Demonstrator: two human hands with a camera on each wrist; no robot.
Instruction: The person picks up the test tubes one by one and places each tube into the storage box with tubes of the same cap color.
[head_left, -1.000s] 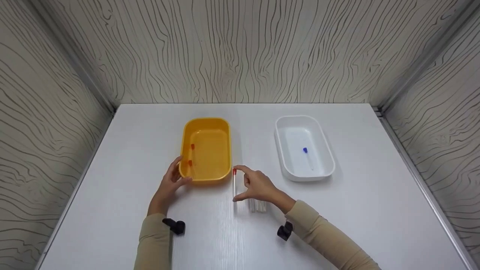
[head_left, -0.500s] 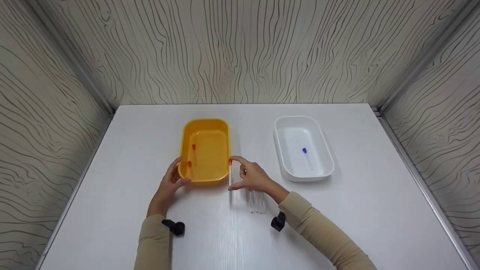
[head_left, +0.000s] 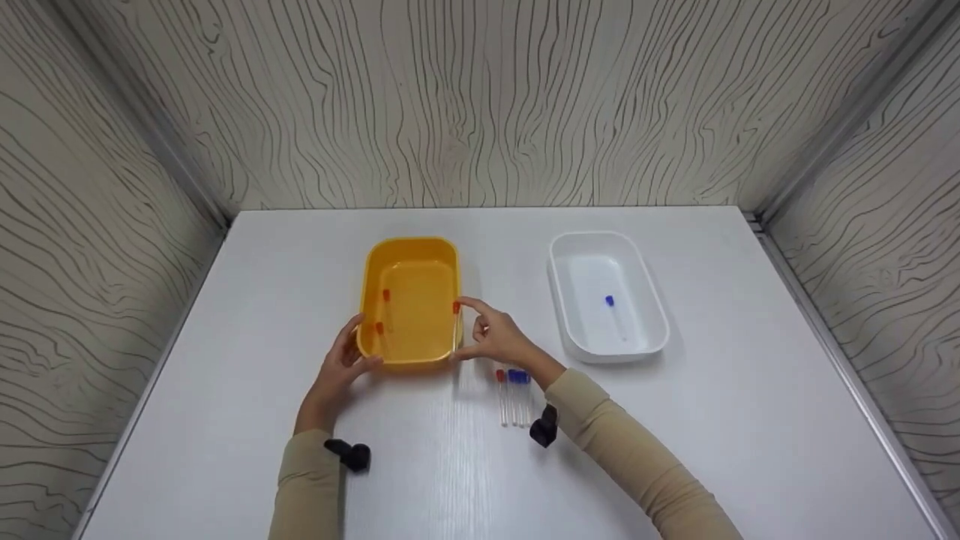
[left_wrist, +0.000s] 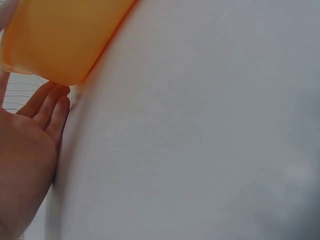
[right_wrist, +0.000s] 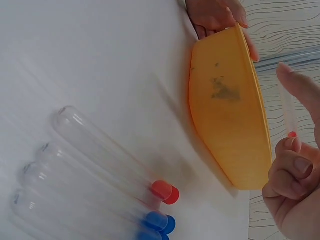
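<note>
In the head view my right hand [head_left: 504, 339] holds a clear test tube with a red cap [head_left: 455, 330] lengthwise, index finger at the cap and thumb at the other end. The tube overlaps the right rim of a yellow tray [head_left: 420, 300]. At the tray's near left corner, my left hand [head_left: 336, 375] grips it, thumb on the near side and fingers along the left wall. Inside the tray lie two red-capped tubes [head_left: 387, 297]. The right wrist view shows the tube [right_wrist: 288, 112] between thumb and index finger, higher than the table, beside the tray [right_wrist: 225, 115].
On the table just below my right hand, a red-capped tube [head_left: 502, 397] lies alongside several blue-capped tubes [head_left: 520, 397]. To the right stands a white tray [head_left: 615, 355] holding one blue-capped tube [head_left: 611, 302]. Patterned wall panels [head_left: 480, 105] enclose the table's back and sides.
My right hand has carried the red-capped tube forward and slightly left, from beside the yellow tray to over its right rim. The caps of the tubes on the table have come into view. The left hand stays put.
</note>
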